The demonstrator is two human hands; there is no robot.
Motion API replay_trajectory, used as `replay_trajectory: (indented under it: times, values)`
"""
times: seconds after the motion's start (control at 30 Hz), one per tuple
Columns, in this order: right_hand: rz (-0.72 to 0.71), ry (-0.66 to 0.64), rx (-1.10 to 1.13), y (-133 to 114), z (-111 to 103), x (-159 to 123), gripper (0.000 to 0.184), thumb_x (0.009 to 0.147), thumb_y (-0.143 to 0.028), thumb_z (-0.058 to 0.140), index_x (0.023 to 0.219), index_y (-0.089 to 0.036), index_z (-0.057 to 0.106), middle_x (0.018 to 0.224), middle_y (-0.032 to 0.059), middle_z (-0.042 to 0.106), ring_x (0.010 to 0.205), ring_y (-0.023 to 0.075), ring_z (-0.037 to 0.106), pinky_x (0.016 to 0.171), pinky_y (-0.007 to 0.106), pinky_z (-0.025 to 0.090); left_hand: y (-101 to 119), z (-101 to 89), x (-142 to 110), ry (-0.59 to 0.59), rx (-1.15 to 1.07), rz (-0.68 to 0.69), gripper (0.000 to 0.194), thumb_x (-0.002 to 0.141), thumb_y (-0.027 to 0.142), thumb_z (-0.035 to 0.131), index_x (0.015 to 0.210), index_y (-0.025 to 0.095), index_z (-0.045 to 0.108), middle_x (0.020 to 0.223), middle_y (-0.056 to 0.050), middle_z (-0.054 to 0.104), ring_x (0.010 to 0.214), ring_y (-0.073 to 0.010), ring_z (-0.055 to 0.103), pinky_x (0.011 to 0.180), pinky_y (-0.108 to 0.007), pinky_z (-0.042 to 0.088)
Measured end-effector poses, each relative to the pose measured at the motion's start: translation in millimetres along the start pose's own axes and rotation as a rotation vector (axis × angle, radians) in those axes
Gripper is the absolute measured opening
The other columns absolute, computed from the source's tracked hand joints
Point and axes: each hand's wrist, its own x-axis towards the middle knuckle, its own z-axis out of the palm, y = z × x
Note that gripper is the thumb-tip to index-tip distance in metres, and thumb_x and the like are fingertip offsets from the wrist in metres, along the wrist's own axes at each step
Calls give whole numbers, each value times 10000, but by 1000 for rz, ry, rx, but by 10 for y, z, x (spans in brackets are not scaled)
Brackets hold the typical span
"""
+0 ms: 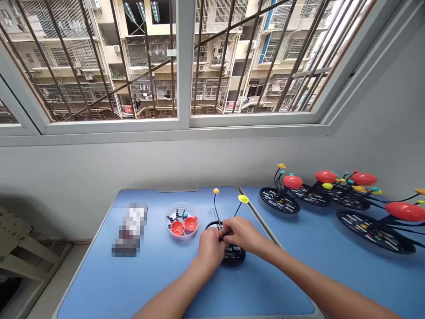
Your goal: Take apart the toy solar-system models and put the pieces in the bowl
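Since both hands were bunched up over it, you could only see bits of the little black model (234, 256), which sat on the blue table (149, 283) pretty much straight ahead of the person. Its round base had no obvious long axis, but the part that showed ran from behind the left hand (211, 247) down and across to below the right hand (241, 232).

Neither hand was really nearer, tbh. The left came in from the left side, the right reached over from the right, and their fingertips met right above the middle of the base. Both were nearly closed in a pinch on a dark bit of the model there. Exactly which bit, I couldn't tell, the fingers hid it.

Axis-wise, the thin rods were the thing to look at. One stood almost upright with an orange ball (216, 191) on top, leaning slightly left, and its lower end ran down to the fingertips. The other slanted off to the right under a yellow disc (243, 198), its foot hidden behind the right hand.

Just left of the hands was a clear dish (183, 236) with red half-shells (177, 228) in it.
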Motion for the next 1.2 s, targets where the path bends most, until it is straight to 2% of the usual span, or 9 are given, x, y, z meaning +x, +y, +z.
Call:
replay_trajectory:
  times: [0.23, 0.47, 0.57, 0.67, 0.73, 0.83, 0.93, 1.03, 1.2]
  values:
    - [-18, 47, 47, -49, -173, -82, 89, 638, -84, 599, 653, -170, 618, 587, 2, 608, 593, 155, 539, 507, 225, 276, -29, -6, 9, -2, -34, 4, 176, 712, 101, 526, 728, 166, 690, 799, -58, 637, 762, -189, 553, 687, -269, 380]
    - [-79, 150, 254, -102, -610, -310, 47, 701, -140, 573, 683, -182, 585, 603, -19, 606, 598, 130, 554, 539, 204, 386, 64, -92, -59, -8, -172, -44, 183, 671, 87, 554, 794, 153, 673, 838, -60, 625, 830, -211, 548, 789, -316, 391]
    - [-103, 173, 333, -226, -691, -537, 47, 698, -145, 596, 684, -189, 589, 601, -31, 606, 593, 124, 562, 551, 198, 415, 191, -211, -253, -39, -306, -93, 227, 771, 191, 478, 932, 135, 627, 807, -67, 632, 741, -185, 568, 669, -295, 440]
    - [-222, 234, 395, -402, -540, -804, 143, 658, -49, 611, 658, -191, 608, 618, -33, 608, 614, 116, 562, 578, 191, 417, 276, -321, -558, -208, -609, -144, 430, 872, 406, 303, 906, 91, 593, 751, -99, 635, 592, -158, 572, 464, -247, 418]
    - [-367, 311, 342, -511, -317, -949, 203, 636, 6, 614, 606, -194, 595, 597, -39, 585, 627, 114, 541, 584, 192, 397, 270, -362, -758, -365, -1072, -246, 427, 776, 513, 487, 798, 100, 591, 648, -66, 606, 539, -140, 556, 451, -232, 412]
    - [-554, 393, 124, -619, 102, -1078, 186, 692, -53, 603, 588, -197, 547, 607, -31, 600, 596, 128, 503, 561, 242, 375, 182, -374, -982, -422, -1471, -463, 371, 527, 407, 783, 650, 137, 560, 516, 29, 517, 467, -95, 505, 473, -219, 421]
    - [-662, 506, -20, -654, 476, -1157, 171, 789, -126, 513, 637, -202, 535, 645, -2, 624, 574, 149, 492, 522, 288, 351, 42, -349, -1131, -378, -1518, -637, 376, 441, 287, 844, 649, 143, 566, 506, 52, 507, 451, -81, 491, 463, -208, 413]
    - [-706, 566, 17, -627, 701, -1284, 228, 842, -122, 418, 677, -212, 545, 615, 2, 624, 564, 149, 508, 521, 289, 355, -139, -312, -1279, -331, -1425, -653, 413, 422, 288, 854, 705, 137, 595, 483, 40, 535, 396, -65, 459, 391, -170, 332]
    - [-462, 312, 249, -541, 797, -1615, 181, 740, -96, 513, 613, -223, 493, 574, -19, 583, 549, 141, 510, 510, 256, 361, -460, -262, -1618, -306, -1161, -493, 493, 482, 486, 799, 757, 130, 598, 563, -20, 623, 285, -1, 303, 327, -170, 122]
